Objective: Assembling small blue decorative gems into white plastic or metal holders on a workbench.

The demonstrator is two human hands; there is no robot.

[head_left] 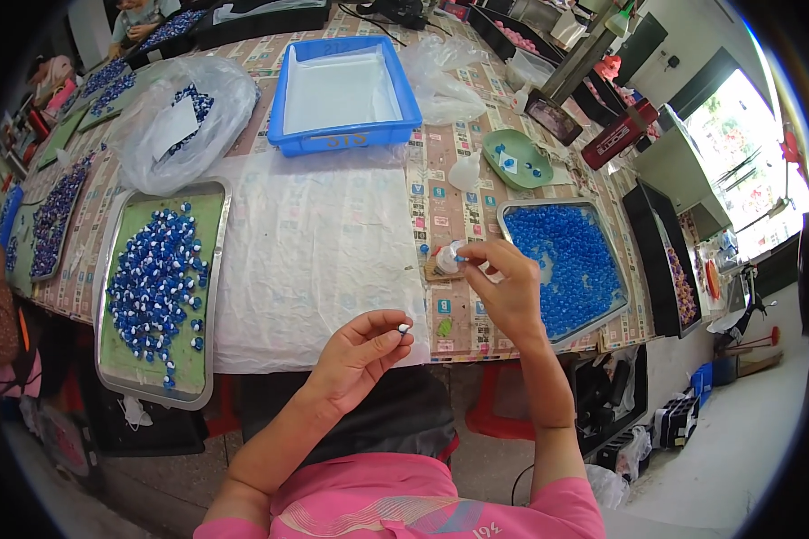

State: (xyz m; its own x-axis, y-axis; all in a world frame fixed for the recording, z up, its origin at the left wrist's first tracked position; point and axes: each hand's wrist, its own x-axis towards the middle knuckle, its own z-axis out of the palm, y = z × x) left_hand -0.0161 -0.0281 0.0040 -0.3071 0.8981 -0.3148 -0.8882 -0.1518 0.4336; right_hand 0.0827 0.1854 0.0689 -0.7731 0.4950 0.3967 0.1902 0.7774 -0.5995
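Note:
My left hand (355,359) pinches a small blue-and-white bead (405,330) between thumb and fingertips, above the front edge of the table. Over to the right, my right hand (512,292) is closed in a pinch on a small blue bead at its fingertips. Those fingertips are right beside a small white container (448,258) standing on a brown pad; whether they touch it I cannot tell. A metal tray (609,313) of plain blue beads lies by my right hand. At the left, another tray (208,359) with a green base holds many blue-and-white pieces.
White paper (315,269) covers the table's middle. Behind it stands a blue plastic bin (346,139) lined with white. A clear plastic bag (144,162) of beads sits back left. A green dish (517,180), a white bottle (466,171) and a propped phone (553,117) are back right.

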